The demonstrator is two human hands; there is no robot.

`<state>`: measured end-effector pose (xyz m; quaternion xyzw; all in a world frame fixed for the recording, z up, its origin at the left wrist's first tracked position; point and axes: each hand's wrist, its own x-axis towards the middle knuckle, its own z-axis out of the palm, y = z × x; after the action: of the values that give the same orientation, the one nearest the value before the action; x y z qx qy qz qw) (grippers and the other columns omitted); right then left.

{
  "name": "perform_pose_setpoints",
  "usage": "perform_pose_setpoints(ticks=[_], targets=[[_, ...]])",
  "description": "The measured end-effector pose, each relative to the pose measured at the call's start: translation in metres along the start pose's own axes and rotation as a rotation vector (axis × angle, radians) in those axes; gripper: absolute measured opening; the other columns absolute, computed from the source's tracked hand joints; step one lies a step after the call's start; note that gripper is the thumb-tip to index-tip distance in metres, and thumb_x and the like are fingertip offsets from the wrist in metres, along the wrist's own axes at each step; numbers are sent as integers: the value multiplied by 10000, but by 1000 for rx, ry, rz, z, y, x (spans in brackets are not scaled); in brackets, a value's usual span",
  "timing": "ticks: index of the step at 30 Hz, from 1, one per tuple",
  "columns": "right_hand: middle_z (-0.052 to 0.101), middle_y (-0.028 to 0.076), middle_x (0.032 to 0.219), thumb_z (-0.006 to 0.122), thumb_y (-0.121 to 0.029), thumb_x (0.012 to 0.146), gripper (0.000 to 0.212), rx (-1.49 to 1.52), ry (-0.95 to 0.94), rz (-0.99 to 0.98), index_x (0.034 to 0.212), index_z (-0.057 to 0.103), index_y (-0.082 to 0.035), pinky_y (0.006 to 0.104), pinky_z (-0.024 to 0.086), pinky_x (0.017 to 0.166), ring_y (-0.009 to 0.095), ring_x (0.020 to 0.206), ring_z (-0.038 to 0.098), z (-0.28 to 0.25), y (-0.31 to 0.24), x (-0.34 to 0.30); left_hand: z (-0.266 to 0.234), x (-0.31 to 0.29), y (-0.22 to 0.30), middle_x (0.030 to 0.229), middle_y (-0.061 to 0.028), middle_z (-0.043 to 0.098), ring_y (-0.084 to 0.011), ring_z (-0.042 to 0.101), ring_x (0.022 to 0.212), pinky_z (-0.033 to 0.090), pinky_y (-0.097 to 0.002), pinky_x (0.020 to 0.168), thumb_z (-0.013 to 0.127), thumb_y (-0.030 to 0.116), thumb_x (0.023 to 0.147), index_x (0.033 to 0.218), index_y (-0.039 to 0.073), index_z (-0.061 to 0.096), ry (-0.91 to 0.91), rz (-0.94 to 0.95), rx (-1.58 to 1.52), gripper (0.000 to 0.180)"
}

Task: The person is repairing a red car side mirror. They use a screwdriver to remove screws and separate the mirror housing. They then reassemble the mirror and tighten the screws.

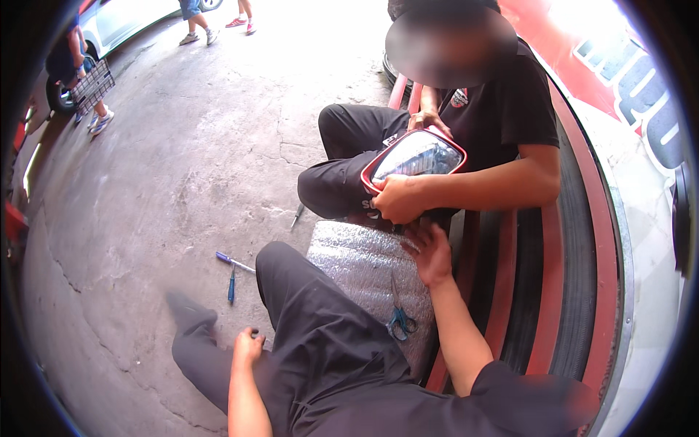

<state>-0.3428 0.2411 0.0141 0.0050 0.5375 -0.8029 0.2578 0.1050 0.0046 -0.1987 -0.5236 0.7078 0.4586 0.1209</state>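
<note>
My right hand (431, 256) is raised over the bench, open with its fingers apart, just below a co-worker's forearm. That co-worker holds a red-rimmed car side mirror (416, 159) in both hands on their lap, glass facing up. My left hand (249, 347) rests by my left leg with its fingers curled; whether anything is inside them is hidden. Blue-handled scissors (400, 323) lie on a silver foil-like sheet (346, 247) between us. On the ground beyond my knee lie a purple-handled screwdriver (231, 260) and a blue-handled one (231, 288).
We sit on a bench (502, 284) with red slats and black strips. A thin tool (298, 215) lies on the concrete floor (182, 146) near the co-worker's knee. At the far left are a parked car (116, 29) and a person carrying a wire basket (93, 85).
</note>
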Motion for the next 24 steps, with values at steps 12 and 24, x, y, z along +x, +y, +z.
perform_pose_setpoints(ticks=[12, 24], targets=[[620, 23, 1306, 482, -526, 1064, 503, -8, -29, -354, 1382, 547, -142, 454, 503, 991, 212, 1196, 594, 7, -24, 85, -8, -33, 58, 1049, -254, 746, -384, 732, 998, 566, -453, 893, 702, 199, 893, 1217, -5, 696, 111, 30, 80, 383], [498, 149, 1478, 478, -435, 1088, 551, -986, 298, -995, 1471, 456, -39, 427, 385, 1158, 265, 1348, 499, 9, -62, 150, -15, -45, 60, 1106, -235, 744, -376, 715, 1062, 544, -448, 955, 697, 239, 910, 1226, 26, 711, 118, -41, 47, 381]])
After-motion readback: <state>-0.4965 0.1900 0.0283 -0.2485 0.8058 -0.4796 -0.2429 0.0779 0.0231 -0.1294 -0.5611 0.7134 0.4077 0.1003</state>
